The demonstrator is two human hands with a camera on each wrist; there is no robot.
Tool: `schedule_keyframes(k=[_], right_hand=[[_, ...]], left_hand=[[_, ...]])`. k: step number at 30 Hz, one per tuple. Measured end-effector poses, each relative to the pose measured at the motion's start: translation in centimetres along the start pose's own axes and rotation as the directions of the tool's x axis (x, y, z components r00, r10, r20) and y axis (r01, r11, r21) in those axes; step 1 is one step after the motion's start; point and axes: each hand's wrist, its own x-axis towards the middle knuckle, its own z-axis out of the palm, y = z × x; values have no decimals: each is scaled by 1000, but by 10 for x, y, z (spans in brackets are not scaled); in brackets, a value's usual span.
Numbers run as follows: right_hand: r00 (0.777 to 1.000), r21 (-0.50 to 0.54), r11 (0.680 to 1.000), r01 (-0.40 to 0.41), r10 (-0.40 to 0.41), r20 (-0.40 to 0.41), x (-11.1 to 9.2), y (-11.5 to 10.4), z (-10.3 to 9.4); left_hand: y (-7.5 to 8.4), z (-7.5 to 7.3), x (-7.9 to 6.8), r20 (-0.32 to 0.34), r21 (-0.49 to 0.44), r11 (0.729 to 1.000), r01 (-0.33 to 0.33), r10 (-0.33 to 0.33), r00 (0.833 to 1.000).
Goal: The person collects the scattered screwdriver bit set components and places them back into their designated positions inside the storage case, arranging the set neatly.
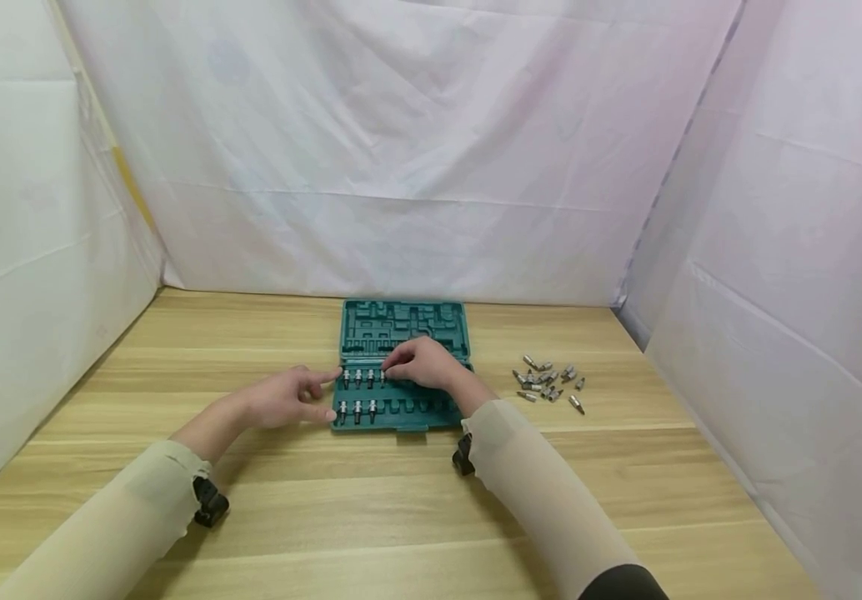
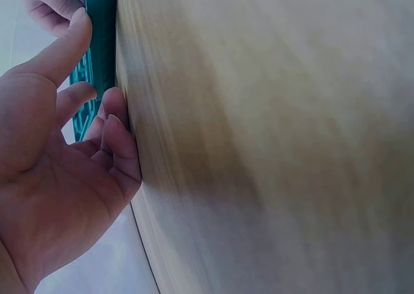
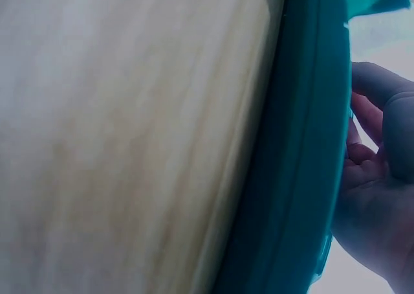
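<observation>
Just below the frame's centre, the right grip (image 1: 428, 365) pinches a silver bit (image 1: 382, 378) in the green case (image 1: 403, 392); the left grip (image 1: 284, 398), relaxed, touches its left edge. Loose bits (image 1: 552, 377) lie centre-right.

You worked in a makeshift booth, where white sheets (image 1: 401, 125) hung around three sides of your wood-grain tabletop (image 1: 326, 517).

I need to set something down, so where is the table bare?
The table is bare between the two sleeves, in front of the green case; also between the left hand and left cloth wall, and right of the metal bits. It is crowded at the case, with the right hand over it, and among the bits.
</observation>
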Motion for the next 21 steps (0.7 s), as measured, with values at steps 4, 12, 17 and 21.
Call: schedule_keyframes(k=[4, 12, 17, 21], right_hand=[[1000, 5, 1000, 10, -10, -9, -2, 1, 0], [998, 16, 998, 55, -54, -20, -13, 2, -5], [997, 20, 997, 80, -80, -21, -27, 1, -10], [995, 56, 994, 98, -97, -17, -39, 5, -16]], left_hand=[[-2, 1, 1, -2, 7, 1000, -4, 4, 1000], [-1, 1, 2, -2, -4, 1000, -1, 1, 1000], [-1, 0, 2, -5, -7, 1000, -5, 4, 1000], [-1, 0, 3, -2, -8, 1000, -1, 1, 1000]])
